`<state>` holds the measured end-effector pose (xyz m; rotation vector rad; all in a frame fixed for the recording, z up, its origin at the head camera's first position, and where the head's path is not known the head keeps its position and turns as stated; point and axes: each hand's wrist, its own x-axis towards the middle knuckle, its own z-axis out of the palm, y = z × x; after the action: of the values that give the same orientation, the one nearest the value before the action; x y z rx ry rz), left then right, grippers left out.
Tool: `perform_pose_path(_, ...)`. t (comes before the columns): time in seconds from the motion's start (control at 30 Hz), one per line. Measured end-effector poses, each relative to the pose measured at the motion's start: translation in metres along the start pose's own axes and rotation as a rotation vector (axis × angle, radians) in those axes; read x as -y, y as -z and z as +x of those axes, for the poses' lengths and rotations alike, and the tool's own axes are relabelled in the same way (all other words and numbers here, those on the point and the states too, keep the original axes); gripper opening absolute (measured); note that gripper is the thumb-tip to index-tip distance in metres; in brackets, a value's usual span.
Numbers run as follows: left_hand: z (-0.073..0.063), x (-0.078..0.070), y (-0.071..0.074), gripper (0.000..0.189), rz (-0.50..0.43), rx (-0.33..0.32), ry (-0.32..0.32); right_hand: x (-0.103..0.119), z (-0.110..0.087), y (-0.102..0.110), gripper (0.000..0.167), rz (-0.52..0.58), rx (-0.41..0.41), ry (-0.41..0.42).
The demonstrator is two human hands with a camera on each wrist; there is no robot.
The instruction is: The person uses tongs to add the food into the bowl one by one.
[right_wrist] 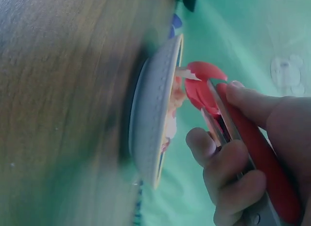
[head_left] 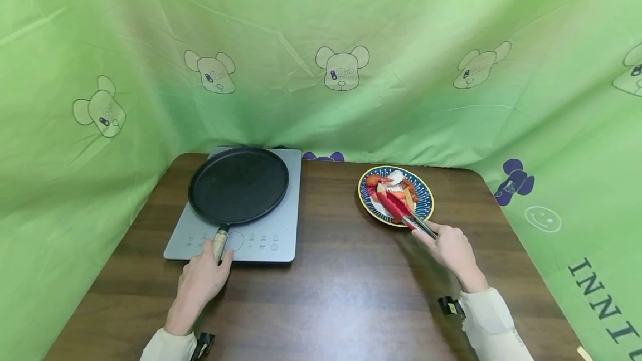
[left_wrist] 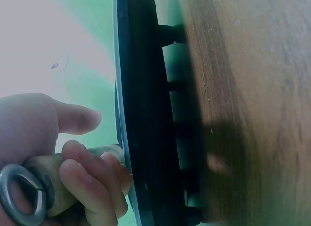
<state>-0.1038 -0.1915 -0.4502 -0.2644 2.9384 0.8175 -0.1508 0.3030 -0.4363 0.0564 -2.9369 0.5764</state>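
Observation:
My left hand point(head_left: 202, 280) grips the pale handle point(head_left: 219, 243) of a round, flat black pan point(head_left: 239, 184). The left wrist view shows the fingers curled round the handle, which ends in a metal ring point(left_wrist: 41, 201). The pan sits on a silver induction cooktop point(head_left: 286, 233). In my right hand point(head_left: 453, 249) are metal tongs with red heads point(head_left: 393, 205), their handles squeezed between thumb and fingers. The heads reach over a blue-patterned plate point(head_left: 427, 208) of assorted food pieces point(head_left: 376, 180). A pale piece point(right_wrist: 188, 74) shows at the red heads in the right wrist view.
A brown wooden table point(head_left: 331, 272) carries the cooktop on the left and the plate on the right. Green cloth point(head_left: 281, 110) printed with bear heads hangs round its back and sides. Each wrist wears a strap with a small black device point(head_left: 450, 306).

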Motion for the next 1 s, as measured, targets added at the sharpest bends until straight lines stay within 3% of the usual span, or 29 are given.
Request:
perform_pose_path(0.27,0.0002,-0.0006,0.0012,0.059,0.007,0.001,0.000,-0.0110,-0.0004,-0.0021,0.056,0.097,0.016,-0.071)
perform_pose_path(0.73,-0.0004,-0.0021,0.0017,0.056,0.004,-0.007,0.002,-0.0086,-0.0009,-0.0009,0.061,0.210,0.030,-0.168)
perform_pose_path(1.0,0.0000,-0.0022,0.0009,0.058,0.003,-0.003,0.007,-0.0042,0.0030,-0.0011,0.057,0.272,0.018,-0.166)
